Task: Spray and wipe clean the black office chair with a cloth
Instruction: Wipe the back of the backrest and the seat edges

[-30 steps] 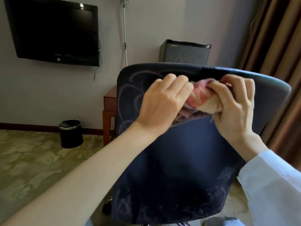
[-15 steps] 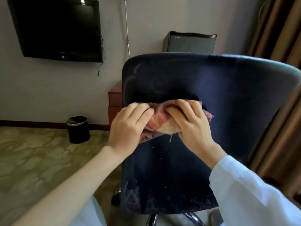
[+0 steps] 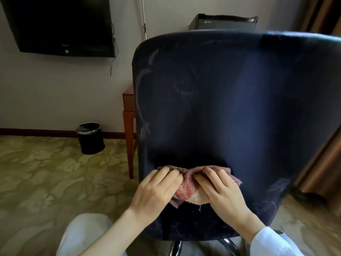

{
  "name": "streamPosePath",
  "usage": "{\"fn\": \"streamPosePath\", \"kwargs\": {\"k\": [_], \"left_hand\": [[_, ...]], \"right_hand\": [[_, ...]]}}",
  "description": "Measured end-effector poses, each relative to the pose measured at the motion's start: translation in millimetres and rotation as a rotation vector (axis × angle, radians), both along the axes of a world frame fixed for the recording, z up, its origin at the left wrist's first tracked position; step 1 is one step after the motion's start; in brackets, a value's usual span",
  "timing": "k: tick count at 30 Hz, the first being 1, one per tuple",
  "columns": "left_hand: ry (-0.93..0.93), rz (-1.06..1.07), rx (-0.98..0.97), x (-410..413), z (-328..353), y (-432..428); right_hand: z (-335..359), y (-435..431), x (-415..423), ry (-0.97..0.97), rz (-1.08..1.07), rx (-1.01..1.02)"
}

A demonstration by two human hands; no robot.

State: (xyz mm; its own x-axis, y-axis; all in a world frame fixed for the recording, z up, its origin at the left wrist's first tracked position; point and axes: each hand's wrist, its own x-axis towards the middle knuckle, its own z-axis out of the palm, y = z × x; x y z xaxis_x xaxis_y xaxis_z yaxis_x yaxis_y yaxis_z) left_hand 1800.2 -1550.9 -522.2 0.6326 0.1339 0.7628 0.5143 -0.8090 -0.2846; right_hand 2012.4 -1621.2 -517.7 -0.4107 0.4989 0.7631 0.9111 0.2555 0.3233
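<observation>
Chair back [image 3: 239, 108], curved, bears bunched woven cloth [image 3: 186, 187].

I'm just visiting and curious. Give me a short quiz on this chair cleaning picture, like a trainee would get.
1. True or false: the left hand and the right hand both hold the cloth.
2. Where on the back of the chair is the cloth pressed? A: at the top edge. B: low down. C: on an armrest.
3. Fill in: in the picture, the black bin stands on the floor to the ___ of the chair.

Key: 1 true; 2 B; 3 left.
</observation>
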Motion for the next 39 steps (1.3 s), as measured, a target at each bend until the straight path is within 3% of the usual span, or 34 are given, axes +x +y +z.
{"fn": "streamPosePath", "kwargs": {"k": [8, 17, 21, 28, 39], "left_hand": [[-0.113, -0.025, 0.039, -9.2, 51.4, 2.7], [-0.264, 0.053, 0.258, -29.1, 220.3, -9.0], [-0.290, 0.065, 0.303, -37.3, 258.1, -15.3], [-0.397, 0.024, 0.136, -30.2, 241.6, -15.6], [-0.291, 0.065, -0.048, -22.7, 117.6, 12.9]], "right_hand": [[54.0, 2.9, -12.7, 0.002, 0.020, 0.089], [213.6, 4.5, -35.9, 0.001, 0.120, 0.399], [251.3, -4.4, -47.2, -0.010, 0.122, 0.480], [238.3, 2.3, -53.3, 0.104, 0.113, 0.467], [128.1, 28.0, -37.9, 0.011, 0.028, 0.316]]}}
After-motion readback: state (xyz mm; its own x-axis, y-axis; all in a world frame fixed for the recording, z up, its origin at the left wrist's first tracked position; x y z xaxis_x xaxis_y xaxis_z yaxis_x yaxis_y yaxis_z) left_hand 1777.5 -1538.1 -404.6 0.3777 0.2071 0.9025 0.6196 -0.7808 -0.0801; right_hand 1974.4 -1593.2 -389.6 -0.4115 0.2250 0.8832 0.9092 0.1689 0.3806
